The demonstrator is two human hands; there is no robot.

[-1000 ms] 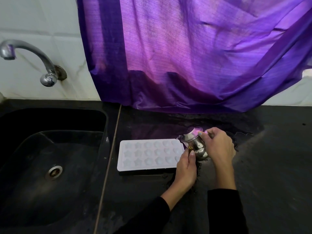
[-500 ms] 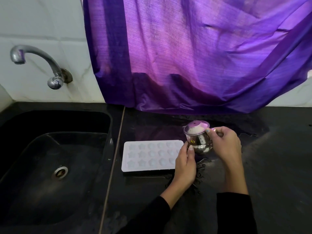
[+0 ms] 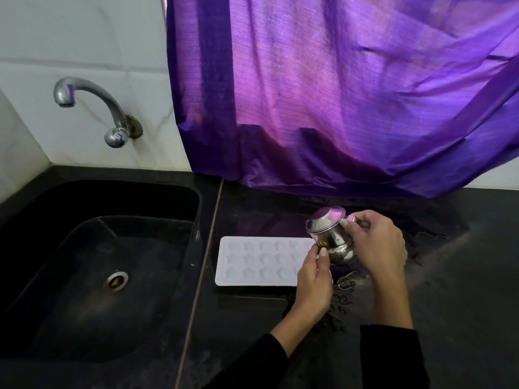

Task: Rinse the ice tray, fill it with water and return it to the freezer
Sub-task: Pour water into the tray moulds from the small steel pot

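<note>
A white ice tray (image 3: 258,261) with star-shaped cells lies flat on the black counter, just right of the sink. Over its right end a small steel pot (image 3: 332,237) is tilted with its mouth toward the tray. My right hand (image 3: 376,242) grips the pot from the right side. My left hand (image 3: 316,279) covers the tray's right end, thumb and fingertip touching the pot's lower side near a yellow sticker. Whether water lies in the cells I cannot tell.
A black sink (image 3: 95,265) with a metal drain (image 3: 115,279) takes up the left. A steel tap (image 3: 92,108) juts from the tiled wall above it. A purple curtain (image 3: 351,88) hangs behind the counter. Water puddles (image 3: 345,287) spread right of the tray.
The pot has risen slightly and tipped further toward the tray. Both hands stay on it. My head has shifted, so the scene sits further right in view.
</note>
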